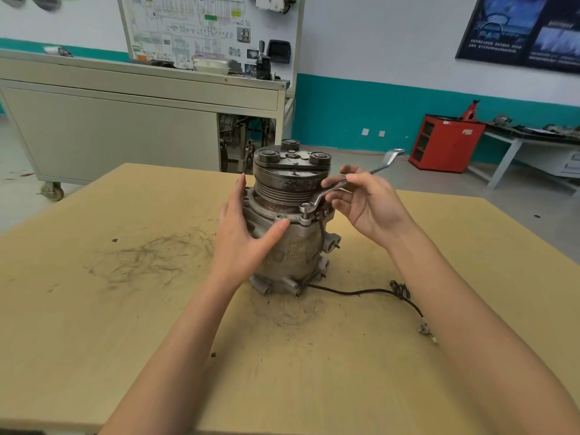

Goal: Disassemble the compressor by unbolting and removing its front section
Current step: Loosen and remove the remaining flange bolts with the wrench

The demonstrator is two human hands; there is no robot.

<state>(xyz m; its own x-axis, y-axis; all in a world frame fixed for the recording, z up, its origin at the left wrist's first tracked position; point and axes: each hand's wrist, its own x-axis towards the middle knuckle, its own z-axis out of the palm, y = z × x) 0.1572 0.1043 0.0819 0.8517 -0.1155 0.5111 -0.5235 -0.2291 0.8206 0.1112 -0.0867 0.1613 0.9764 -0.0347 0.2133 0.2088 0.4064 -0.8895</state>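
1. On the worktop point(94, 309) stands the compressor point(290, 227), upright.
2. Left hand point(248, 233) fingers spread open against its body.
3. Right hand point(367, 205) pinches a wrench point(326, 193), ring end on a flange bolt point(306, 206).

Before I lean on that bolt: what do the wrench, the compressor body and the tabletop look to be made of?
Wrench: bright, polished metal, probably plated steel, judging by its glints.
Compressor body: dull grey metal with a rough, grimy surface, likely cast aluminium; the grooved pulley above looks darker and rust-speckled, so probably steel.
Tabletop: matte tan board, apparently wood or fibreboard, scuffed with dark marks.
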